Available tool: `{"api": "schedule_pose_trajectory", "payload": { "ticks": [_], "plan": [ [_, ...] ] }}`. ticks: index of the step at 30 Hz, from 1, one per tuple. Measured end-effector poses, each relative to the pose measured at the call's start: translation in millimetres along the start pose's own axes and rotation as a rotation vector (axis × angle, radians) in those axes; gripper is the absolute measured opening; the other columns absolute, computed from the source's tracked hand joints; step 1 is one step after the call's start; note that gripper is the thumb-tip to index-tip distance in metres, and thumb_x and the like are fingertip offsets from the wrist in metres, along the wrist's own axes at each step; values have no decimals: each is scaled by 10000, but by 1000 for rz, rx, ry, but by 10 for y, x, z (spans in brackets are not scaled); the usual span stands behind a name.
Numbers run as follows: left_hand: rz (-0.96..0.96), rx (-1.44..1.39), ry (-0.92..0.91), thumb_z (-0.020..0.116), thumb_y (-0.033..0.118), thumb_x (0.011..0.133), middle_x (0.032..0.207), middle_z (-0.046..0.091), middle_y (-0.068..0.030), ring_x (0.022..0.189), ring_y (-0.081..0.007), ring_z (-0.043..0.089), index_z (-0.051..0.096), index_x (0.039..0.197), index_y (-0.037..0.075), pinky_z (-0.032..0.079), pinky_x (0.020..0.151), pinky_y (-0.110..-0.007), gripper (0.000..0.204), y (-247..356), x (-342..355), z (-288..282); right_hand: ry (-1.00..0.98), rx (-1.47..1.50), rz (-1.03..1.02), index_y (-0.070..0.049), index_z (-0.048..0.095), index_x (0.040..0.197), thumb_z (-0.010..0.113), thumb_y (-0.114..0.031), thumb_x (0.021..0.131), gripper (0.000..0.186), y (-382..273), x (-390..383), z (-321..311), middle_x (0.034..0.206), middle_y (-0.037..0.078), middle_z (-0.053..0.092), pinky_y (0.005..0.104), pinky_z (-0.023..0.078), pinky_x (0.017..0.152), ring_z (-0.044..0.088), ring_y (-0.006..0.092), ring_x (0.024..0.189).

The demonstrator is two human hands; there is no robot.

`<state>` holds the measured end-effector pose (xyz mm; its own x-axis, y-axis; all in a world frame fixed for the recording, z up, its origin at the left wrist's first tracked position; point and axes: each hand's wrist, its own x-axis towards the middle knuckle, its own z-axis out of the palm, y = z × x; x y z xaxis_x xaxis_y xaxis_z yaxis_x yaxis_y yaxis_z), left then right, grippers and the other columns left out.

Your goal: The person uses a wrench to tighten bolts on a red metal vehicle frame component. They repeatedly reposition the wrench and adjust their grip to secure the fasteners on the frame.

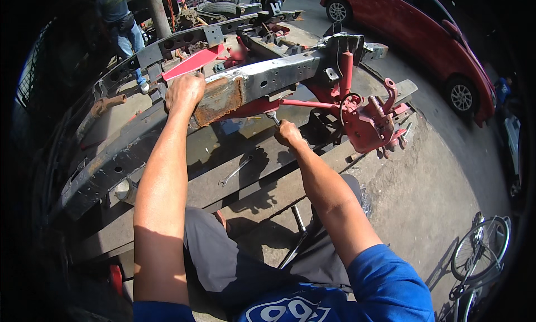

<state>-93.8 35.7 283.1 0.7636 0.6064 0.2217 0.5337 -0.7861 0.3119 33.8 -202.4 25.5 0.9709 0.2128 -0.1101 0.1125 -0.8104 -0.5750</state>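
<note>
A long black vehicle chassis rail [279,71] runs across in front of me, with a rusty patch [219,102] on its side. My left hand [186,93] is closed over the rail's top edge, left of the rust; its fingertips are hidden behind. Below the rail, my right hand [288,134] grips a wrench [272,116], whose head reaches up to the underside of a red crossmember [251,108]. I cannot make out the fastener there. To the right sit a red hub assembly [365,124] and an upright red shock absorber [347,73].
Another wrench [237,171] lies on the ledge below the rail. A long-handled socket tool [300,221] rests by my legs. A red car [402,37] stands far right, a bicycle [481,249] lower right. A person [120,32] stands far left, behind the chassis.
</note>
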Motion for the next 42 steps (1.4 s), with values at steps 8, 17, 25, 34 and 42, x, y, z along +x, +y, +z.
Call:
{"api": "schedule_pose_trajectory", "payload": {
  "ticks": [8,17,25,34,42],
  "plan": [
    [-25,6,-14,454,433,963,1287,656,-257,1242,-408,610,705,1215,4,459,1045,-514,558,28,64,28,-343,-426,-242,-3,746,994,602,-201,844,287,414,-217,-210,1084,253,716,439,582,863,707,360,1060],
    [8,-6,0,420,525,975,1356,607,-270,1286,-434,569,668,1270,-5,425,1083,-526,656,-77,182,123,-71,-239,-443,7,585,1074,547,-182,958,225,408,-1397,-937,886,287,683,544,541,759,687,477,902],
    [154,45,-40,335,561,980,1363,565,-322,1307,-449,536,635,1269,-59,395,1105,-512,747,-193,376,258,178,-265,-258,-22,620,1051,538,-161,957,186,1087,-2346,-1476,886,259,677,535,523,781,673,446,910],
    [164,137,-52,330,585,991,1399,564,-277,1338,-430,520,632,1307,-14,388,1110,-521,740,-141,238,163,30,-391,-6,-83,692,1048,633,-219,919,197,1375,-2307,-1451,1049,184,713,493,555,864,691,380,1028],
    [163,116,-45,306,565,976,1392,553,-303,1325,-452,519,622,1292,-63,390,1102,-521,770,-117,236,160,233,-288,-29,-22,757,910,638,-100,791,186,1291,-2348,-1361,977,193,748,459,597,815,737,364,955]
  ]
}}
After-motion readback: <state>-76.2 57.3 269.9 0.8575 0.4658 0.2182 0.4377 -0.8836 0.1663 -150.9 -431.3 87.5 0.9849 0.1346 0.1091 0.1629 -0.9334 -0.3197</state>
